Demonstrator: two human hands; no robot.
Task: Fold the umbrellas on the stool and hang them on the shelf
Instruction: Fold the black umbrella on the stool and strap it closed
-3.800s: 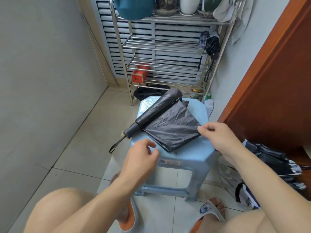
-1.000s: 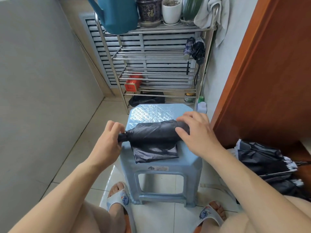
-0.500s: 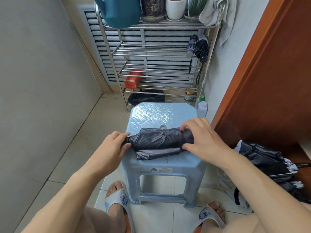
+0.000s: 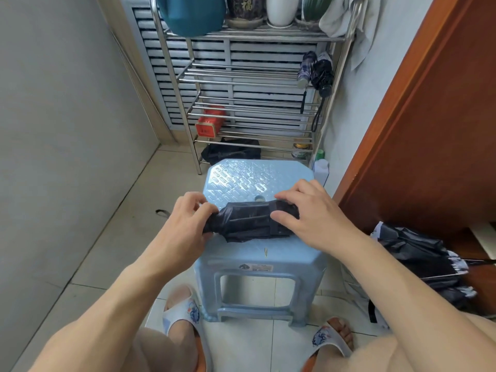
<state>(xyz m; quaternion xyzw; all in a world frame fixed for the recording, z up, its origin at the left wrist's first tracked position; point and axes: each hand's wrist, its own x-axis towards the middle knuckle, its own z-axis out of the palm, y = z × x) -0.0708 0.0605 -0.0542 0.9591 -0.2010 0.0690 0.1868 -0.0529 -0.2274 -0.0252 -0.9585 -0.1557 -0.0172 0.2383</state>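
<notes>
1. Foreground: two bare forearms reach forward over the knees; the feet wear white patterned slippers [image 4: 182, 312] on the pale tiled floor [image 4: 112, 245].
2. A light blue plastic stool [image 4: 257, 264] stands between the feet and the shelf, with a raised oval pattern on the far part of its seat.
3. A black umbrella [image 4: 249, 220], rolled into a compact bundle, lies crosswise on the near half of the seat, its fabric wound round the shaft and a strap band visible towards its right end.
4. The left hand [image 4: 185, 224] is closed round the umbrella's left end, fingers curled over the top and thumb side beneath.
5. The right hand [image 4: 308, 213] grips the umbrella's right end, fingers arched over the far side and the thumb pressed on the near face by the strap.
6. A dark wrist loop [image 4: 161, 212] shows on the floor just left of the left hand.
7. To the right, beside the brown wooden door [image 4: 429, 116], a second dark umbrella [image 4: 418, 261] lies loosely bunched and unrolled on the floor.
8. Behind the stool stands a metal wire shelf [image 4: 241, 76]. Two folded umbrellas [image 4: 316, 71] hang at its right post, straps dangling.
9. A red tin [image 4: 210, 122] sits on a lower tier; a teal watering can [image 4: 192, 14] and plant pots [image 4: 280, 9] occupy the top tier, with a grey cloth [image 4: 351, 25] draped over the right corner.
</notes>
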